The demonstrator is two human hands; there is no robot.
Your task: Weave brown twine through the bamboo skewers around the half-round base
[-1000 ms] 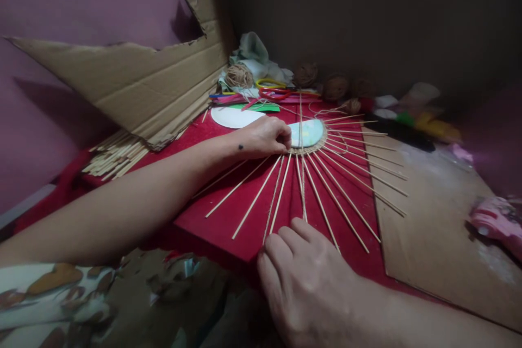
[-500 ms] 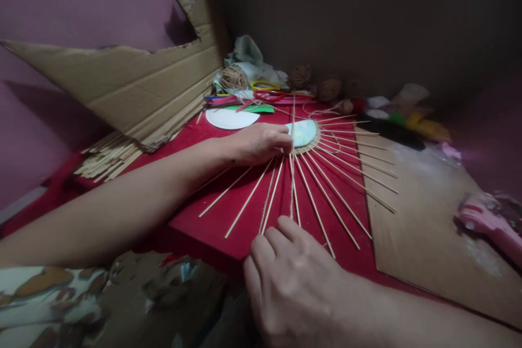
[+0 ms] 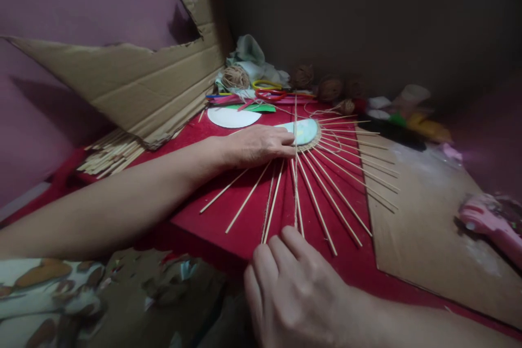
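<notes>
A pale blue half-round piece (image 3: 309, 131) with a twine-wrapped rim lies on a red cloth, thin wooden sticks (image 3: 322, 201) fanning out from it. My left hand (image 3: 263, 144) rests over its left part, fingers closed at the edge near the stick bases; what sits under the fingers is hidden. From there a strand of jute twine (image 3: 296, 196) runs taut toward me, beside the sticks. My right hand (image 3: 296, 283) is closed around the twine's near end, knuckles up, at the table's front edge. A second length of twine also leads down to this hand.
A white half-round card (image 3: 234, 117) lies behind my left hand. Cardboard (image 3: 150, 84) leans over bundled sticks (image 3: 116, 156) at left. Scissors (image 3: 269, 89) and twine balls (image 3: 235, 77) are at the back. A brown board (image 3: 420, 228) and pink glue gun (image 3: 489, 217) lie at right.
My left hand's fingers have flattened and stretched slightly over the edge of the half-round piece. My right hand has shifted a little toward me, still holding the twine taut.
</notes>
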